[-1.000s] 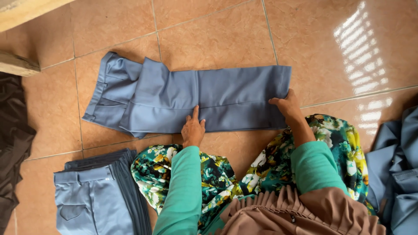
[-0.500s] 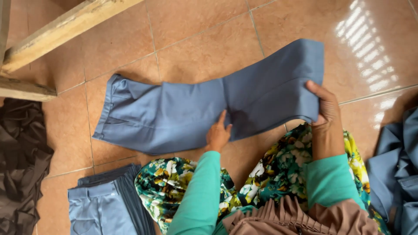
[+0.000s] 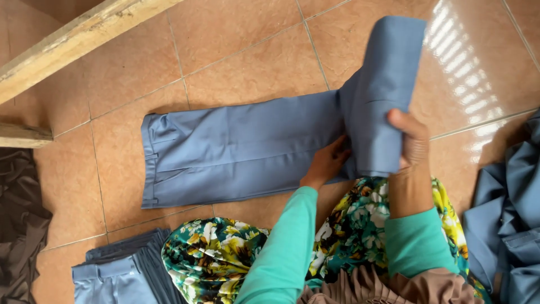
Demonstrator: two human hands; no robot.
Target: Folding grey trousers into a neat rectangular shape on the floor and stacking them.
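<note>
**Blue trousers half lifted off the tiled floor**

Nearest the camera, at six o'clock, lies a flowered green and yellow cloth (image 3: 225,253) over the person's lap, with teal sleeves reaching forward from it. At seven o'clock a stack of folded blue and dark garments (image 3: 121,273) rests on the floor, and at four o'clock a loose heap of blue fabric (image 3: 509,225) sits at the edge of view.

The right hand (image 3: 410,143) is closed around the leg end of the blue-grey trousers (image 3: 236,152), thumb on the near face and fingers wrapped behind, holding that end raised and bent towards one o'clock. The left hand (image 3: 329,163) lies just beside it at the bend; its fingers are tucked at the fabric there, and how tightly they grip cannot be told.

The trousers lie flat across the middle of the floor (image 3: 242,50), waistband towards nine o'clock. A dark brown cloth (image 3: 19,219) lies at eight o'clock. Farthest off, at ten to eleven o'clock, run pale wooden beams (image 3: 67,42).
</note>
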